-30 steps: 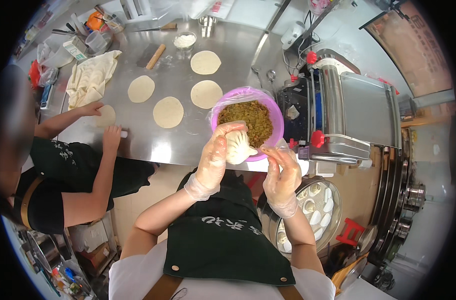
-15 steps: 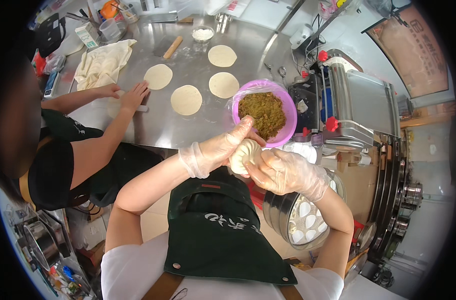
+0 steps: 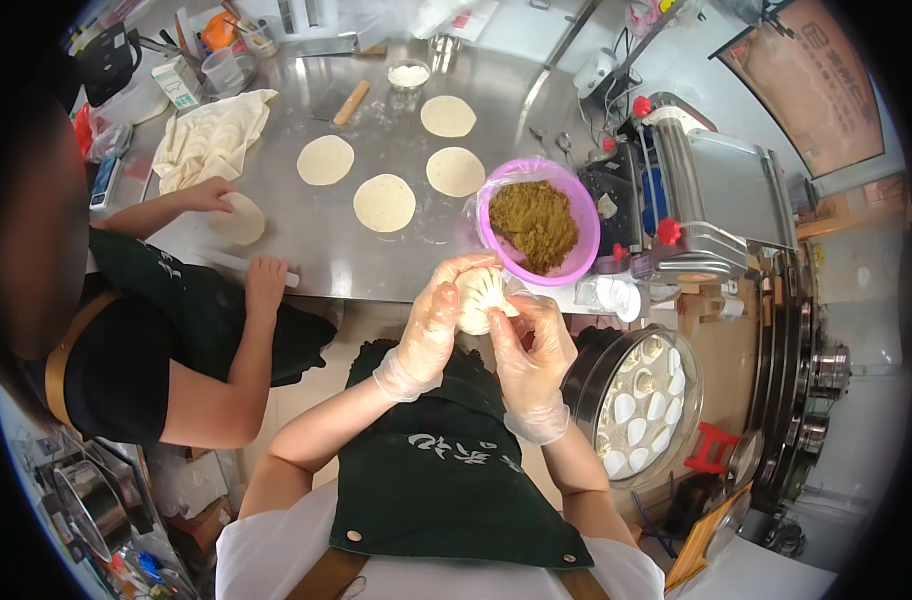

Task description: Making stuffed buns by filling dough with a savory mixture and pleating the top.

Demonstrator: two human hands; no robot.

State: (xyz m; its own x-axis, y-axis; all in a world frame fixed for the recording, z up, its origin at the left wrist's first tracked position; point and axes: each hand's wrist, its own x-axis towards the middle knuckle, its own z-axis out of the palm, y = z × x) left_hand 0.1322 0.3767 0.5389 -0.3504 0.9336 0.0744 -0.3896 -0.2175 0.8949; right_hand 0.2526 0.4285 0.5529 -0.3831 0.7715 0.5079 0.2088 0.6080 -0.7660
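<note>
A pleated bun (image 3: 479, 298) of pale dough is held between my two hands, just in front of the table's near edge. My left hand (image 3: 435, 318), in a clear plastic glove, cups it from the left with the thumb along its side. My right hand (image 3: 532, 348), gloved too, pinches the gathered folds on the bun's right side. Beyond my hands is a pink bowl (image 3: 588, 225) lined with clear plastic, holding brownish-green filling (image 3: 532, 226). Flat dough rounds (image 3: 385, 203) lie on the steel table (image 3: 306, 235) to the left of the bowl.
A co-worker at left handles a dough round (image 3: 239, 219) and a rolling pin (image 3: 246, 265). To my right stands a steamer (image 3: 582, 392) with several white paper pieces inside. A dough-rolling machine (image 3: 716, 200) sits beyond. Another rolling pin (image 3: 352, 102) and a flour bowl (image 3: 408, 75) lie farther back.
My hands and the bun have shifted slightly left; my right hand has swung down and inward, uncovering the steamer. The co-worker has lifted one edge of a dough round, the other hand drawing nearer.
</note>
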